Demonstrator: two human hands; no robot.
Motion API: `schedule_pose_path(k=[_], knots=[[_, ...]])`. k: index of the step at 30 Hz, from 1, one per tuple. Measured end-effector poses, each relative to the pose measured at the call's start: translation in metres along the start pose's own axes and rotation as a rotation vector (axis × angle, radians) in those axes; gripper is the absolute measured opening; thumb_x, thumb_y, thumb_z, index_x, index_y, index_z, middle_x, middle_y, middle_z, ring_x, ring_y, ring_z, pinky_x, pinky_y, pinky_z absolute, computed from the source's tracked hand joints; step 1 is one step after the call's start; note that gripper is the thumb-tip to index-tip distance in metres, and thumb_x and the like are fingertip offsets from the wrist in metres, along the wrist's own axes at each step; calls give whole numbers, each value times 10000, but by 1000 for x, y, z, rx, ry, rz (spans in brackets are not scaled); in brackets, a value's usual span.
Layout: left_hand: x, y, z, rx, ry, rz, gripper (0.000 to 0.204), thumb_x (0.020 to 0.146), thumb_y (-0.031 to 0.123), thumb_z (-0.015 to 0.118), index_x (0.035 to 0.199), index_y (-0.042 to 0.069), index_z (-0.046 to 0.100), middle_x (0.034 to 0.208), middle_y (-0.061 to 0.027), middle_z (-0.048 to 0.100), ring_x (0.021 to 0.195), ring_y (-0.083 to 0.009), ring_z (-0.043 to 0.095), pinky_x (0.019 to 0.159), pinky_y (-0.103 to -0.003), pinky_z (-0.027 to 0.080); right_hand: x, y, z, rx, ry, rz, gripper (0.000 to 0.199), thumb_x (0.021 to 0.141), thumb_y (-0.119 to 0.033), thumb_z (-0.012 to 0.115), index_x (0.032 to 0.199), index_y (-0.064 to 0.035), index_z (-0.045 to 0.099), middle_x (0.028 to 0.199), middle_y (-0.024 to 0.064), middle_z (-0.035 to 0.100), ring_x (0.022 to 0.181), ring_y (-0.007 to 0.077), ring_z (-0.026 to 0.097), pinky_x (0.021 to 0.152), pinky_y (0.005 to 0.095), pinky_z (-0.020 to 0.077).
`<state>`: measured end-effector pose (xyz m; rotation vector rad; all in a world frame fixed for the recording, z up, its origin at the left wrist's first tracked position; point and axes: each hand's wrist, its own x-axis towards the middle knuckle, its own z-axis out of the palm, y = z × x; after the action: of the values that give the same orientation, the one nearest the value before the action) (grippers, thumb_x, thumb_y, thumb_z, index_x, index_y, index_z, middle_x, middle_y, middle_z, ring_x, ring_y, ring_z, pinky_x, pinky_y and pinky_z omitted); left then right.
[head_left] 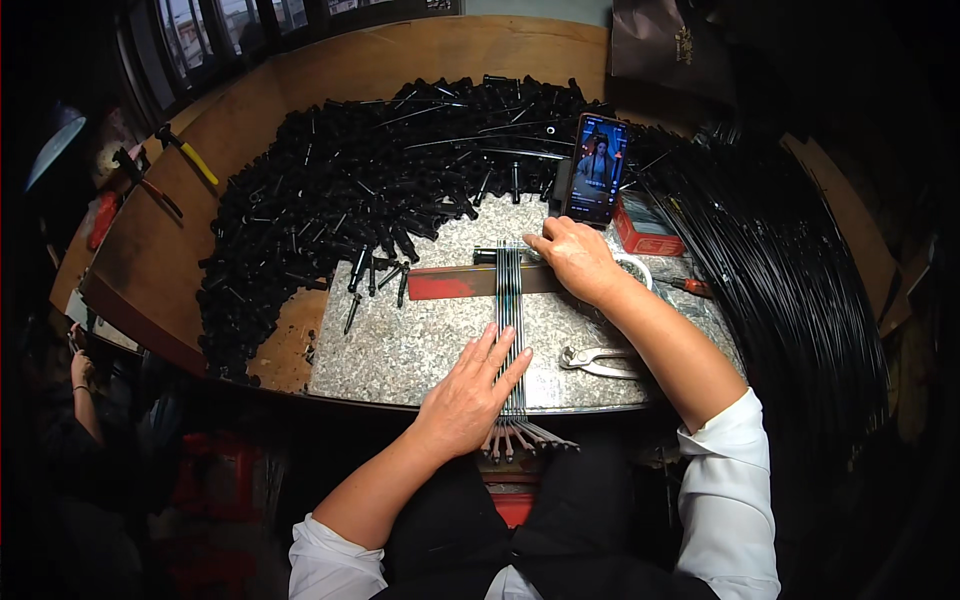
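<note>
My left hand (465, 395) rests on the row of thin rods (509, 300) near the table's (370, 345) near edge, its fingers (487, 345) fairly straight and slightly spread, lying over the rods instead of gripping them. The row runs from the middle of the table toward me, crossing over the red and dark flat bar (445, 283), and the capped ends (520, 440) fan out past the near edge. My right hand (580, 265) is bent down at the far ends, just beside the short black tube (487, 255); its fingers are curled, and I cannot tell whether they pinch a rod there. To do this well, I judge that the left fingers want light, even pressure across the whole row, so no rod rides over its neighbour, while the right fingers work at the tips without lifting the rest. The bar probably helps by raising the row off the tabletop, so the rods are best left square across it. The pincers (595, 361) lie near the table's right edge, apart from the row, and my right forearm should pass clear of them.
</note>
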<state>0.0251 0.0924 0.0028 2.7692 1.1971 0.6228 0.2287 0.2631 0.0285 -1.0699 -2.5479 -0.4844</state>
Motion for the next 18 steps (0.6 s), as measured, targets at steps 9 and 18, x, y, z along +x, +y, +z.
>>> schedule_pose_path(k=[9,18], knots=[[0,0,-1,4,-4,0,649,740,5,550,1370,19,397,1394,-281,348,1326,-434,312,1075,-495,306,1,-1,1,8,-12,12,318,792,-101,522,1083,-117,649,891,91,574,862,251,586,728,365,503],[0,1,-1,27,-13,0,640,741,4,545,1366,15,402,1388,-286,353,1321,-438,318,1073,-499,307,2,-4,-2,-7,-28,1,348,804,-99,515,1125,-137,644,903,83,561,874,246,574,742,364,495]])
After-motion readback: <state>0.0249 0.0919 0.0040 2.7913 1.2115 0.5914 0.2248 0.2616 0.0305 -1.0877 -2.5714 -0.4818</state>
